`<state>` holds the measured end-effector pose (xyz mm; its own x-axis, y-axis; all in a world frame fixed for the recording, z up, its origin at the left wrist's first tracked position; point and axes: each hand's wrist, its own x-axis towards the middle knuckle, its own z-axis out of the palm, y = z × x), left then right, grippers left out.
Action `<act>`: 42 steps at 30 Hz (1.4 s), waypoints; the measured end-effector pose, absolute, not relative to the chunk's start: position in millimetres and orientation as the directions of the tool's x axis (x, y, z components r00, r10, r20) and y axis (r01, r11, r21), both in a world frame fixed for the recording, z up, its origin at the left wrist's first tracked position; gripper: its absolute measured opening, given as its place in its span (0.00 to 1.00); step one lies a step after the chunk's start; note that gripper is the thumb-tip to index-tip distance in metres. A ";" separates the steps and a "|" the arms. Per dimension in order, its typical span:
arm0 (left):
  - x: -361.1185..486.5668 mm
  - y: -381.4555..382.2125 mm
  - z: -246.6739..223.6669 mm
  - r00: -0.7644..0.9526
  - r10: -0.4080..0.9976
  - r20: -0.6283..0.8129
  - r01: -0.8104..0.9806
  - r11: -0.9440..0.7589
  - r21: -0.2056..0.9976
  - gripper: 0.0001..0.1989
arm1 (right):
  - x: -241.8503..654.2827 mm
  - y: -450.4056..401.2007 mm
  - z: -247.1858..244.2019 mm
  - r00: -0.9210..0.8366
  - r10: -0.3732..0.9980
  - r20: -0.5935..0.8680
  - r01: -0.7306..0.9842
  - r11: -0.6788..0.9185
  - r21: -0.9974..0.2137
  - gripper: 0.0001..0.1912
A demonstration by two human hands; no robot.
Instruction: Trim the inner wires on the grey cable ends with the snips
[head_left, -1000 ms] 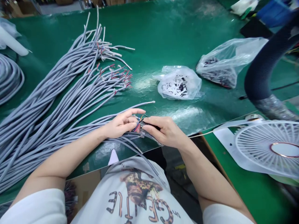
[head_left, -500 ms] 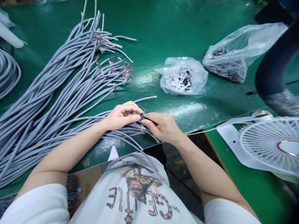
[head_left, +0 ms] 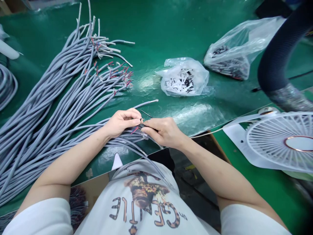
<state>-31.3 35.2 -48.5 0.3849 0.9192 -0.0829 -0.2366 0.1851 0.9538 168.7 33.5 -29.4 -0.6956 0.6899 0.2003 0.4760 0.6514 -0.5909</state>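
My left hand [head_left: 123,122] is closed in a pinch over the cables, its thumb and forefinger on what looks like the thin wire ends of a gray cable, with a small dark bit at the fingertips. Red wires [head_left: 134,130] show just below those fingertips. Opposite it, my right hand [head_left: 165,130] is closed around a slim dark tool [head_left: 146,113], whose kind I cannot tell; a thin rod sticks out above the fingers. The fingertips of both hands nearly meet. Beneath and around them lie gray cables [head_left: 80,130] with stripped ends, partly hidden by the hands.
Cable bundles with bared red wires [head_left: 126,76] cover the left of the green table [head_left: 171,29]. Beyond my hands lie a plastic bag of white and black pieces [head_left: 184,78] and another bag [head_left: 228,63]. A dark flexible hose [head_left: 276,62] and a white fan [head_left: 281,140] stand right.
The view has shifted slightly, so the table things appear farther left. Both hands stay close together; more of the red wires shows below my left fingertips.
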 end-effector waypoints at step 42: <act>30.2 119.8 30.9 0.239 0.911 0.337 0.284 -0.397 0.873 0.13 | 248.6 6.3 -42.0 -0.046 0.993 0.105 0.396 0.114 -0.911 0.14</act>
<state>30.2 119.8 30.9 0.2387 0.9108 0.3369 0.2837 -0.3972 0.8728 248.6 6.3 -42.0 -0.0463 0.9934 0.1046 0.3959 0.1143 -0.9111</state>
